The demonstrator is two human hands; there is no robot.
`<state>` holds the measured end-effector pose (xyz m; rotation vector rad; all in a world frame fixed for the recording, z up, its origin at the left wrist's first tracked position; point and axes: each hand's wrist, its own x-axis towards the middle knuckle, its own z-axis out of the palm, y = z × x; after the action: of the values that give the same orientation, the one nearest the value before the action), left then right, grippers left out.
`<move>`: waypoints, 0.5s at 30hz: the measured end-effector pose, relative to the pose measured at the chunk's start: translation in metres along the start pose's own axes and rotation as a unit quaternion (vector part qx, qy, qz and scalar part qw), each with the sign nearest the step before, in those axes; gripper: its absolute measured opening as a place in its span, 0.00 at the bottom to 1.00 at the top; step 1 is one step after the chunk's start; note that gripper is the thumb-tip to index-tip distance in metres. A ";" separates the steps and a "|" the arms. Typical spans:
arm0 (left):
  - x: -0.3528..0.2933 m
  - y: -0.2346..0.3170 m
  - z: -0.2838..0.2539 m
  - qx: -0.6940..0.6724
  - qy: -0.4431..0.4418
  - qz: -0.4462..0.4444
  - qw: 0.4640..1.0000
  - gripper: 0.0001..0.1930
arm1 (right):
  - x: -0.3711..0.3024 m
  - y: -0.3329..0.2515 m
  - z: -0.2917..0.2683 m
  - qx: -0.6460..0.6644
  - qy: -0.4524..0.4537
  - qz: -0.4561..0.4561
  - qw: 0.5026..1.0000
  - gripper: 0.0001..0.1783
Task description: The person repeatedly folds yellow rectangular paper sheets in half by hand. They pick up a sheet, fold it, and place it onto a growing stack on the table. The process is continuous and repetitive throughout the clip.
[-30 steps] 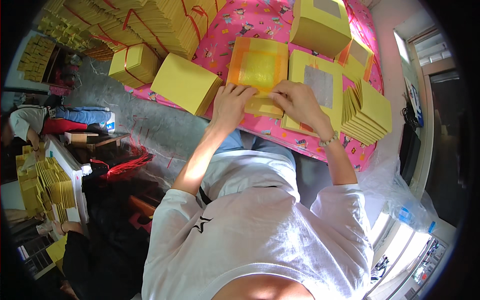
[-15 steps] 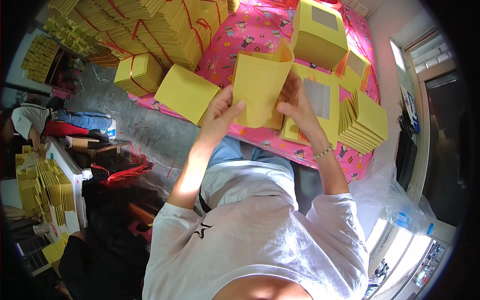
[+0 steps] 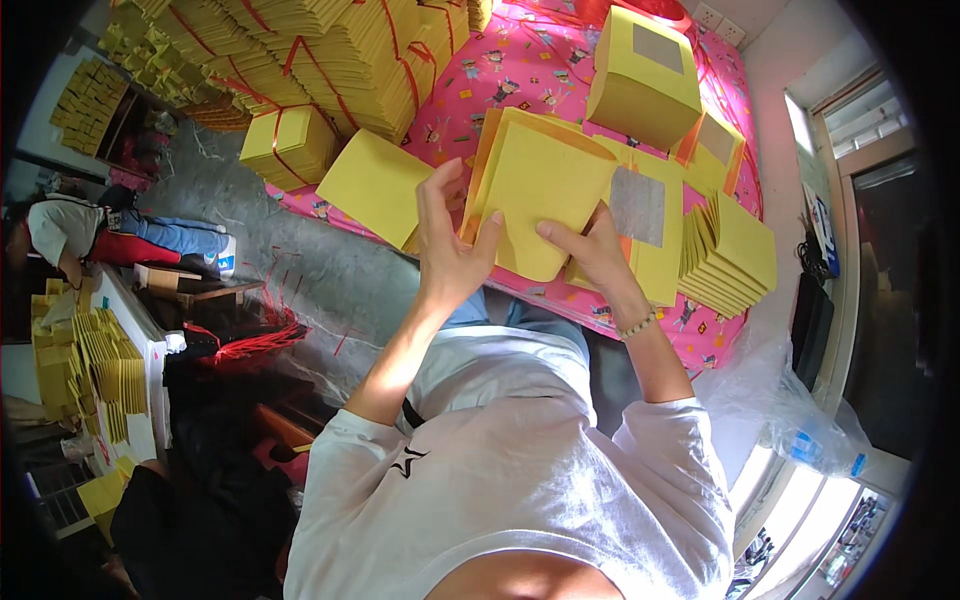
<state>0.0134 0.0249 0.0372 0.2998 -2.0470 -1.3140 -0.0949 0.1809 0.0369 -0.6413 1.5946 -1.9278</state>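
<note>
In front of me, over the table's near edge, a bent sheaf of yellow paper (image 3: 545, 190) is held up, its top right edge curling over. My right hand (image 3: 597, 250) grips its lower right side, thumb on the front and fingers hidden behind. At the sheaf's left edge is my left hand (image 3: 452, 235), fingers apart and raised, the thumb tip against or just before the paper. Behind the sheaf, more yellow sheets with an orange edge show. A yellow stack with a grey rectangle (image 3: 637, 205) lies just right of it, and a plain yellow stack (image 3: 375, 185) to the left.
The pink patterned tablecloth (image 3: 500, 85) carries tall yellow stacks tied with red strips (image 3: 350, 75), a thick block (image 3: 645, 85) and fanned bundles (image 3: 730, 255). A clear plastic bag (image 3: 800, 400) hangs at the right. Another person (image 3: 75, 235) bends by a side table at far left.
My left hand has loosened from the sheaf, its fingers now spread. My right hand has closed on the lower right side, and the sheaf has shifted slightly right and turned.
</note>
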 end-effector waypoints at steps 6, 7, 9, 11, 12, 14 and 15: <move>0.010 -0.001 0.000 -0.312 -0.155 -0.170 0.922 0.24 | 0.001 -0.001 0.003 -0.008 0.025 0.020 0.999 0.26; 0.012 0.004 -0.002 -0.311 -0.165 -0.194 0.916 0.24 | 0.001 -0.002 0.004 -0.011 0.032 0.027 0.999 0.26; 0.014 0.005 -0.003 -0.314 -0.180 -0.231 0.903 0.23 | 0.004 -0.005 0.005 -0.017 0.046 0.042 0.998 0.26; 0.018 0.002 -0.003 -0.322 -0.190 -0.257 0.891 0.23 | 0.005 -0.008 0.007 -0.013 0.046 0.048 0.998 0.26; 0.020 0.001 -0.002 -0.328 -0.189 -0.270 0.885 0.22 | 0.006 -0.008 0.007 -0.012 0.046 0.049 0.998 0.27; 0.022 -0.001 -0.002 -0.339 -0.187 -0.297 0.873 0.22 | 0.008 -0.009 0.007 -0.023 0.043 0.059 0.997 0.27; 0.024 -0.001 -0.001 -0.351 -0.184 -0.310 0.864 0.22 | 0.010 -0.010 0.006 -0.029 0.043 0.062 0.997 0.28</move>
<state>-0.0039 0.0114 0.0466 0.4053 -1.6274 -2.5812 -0.0989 0.1712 0.0476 -0.4775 1.7065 -1.8465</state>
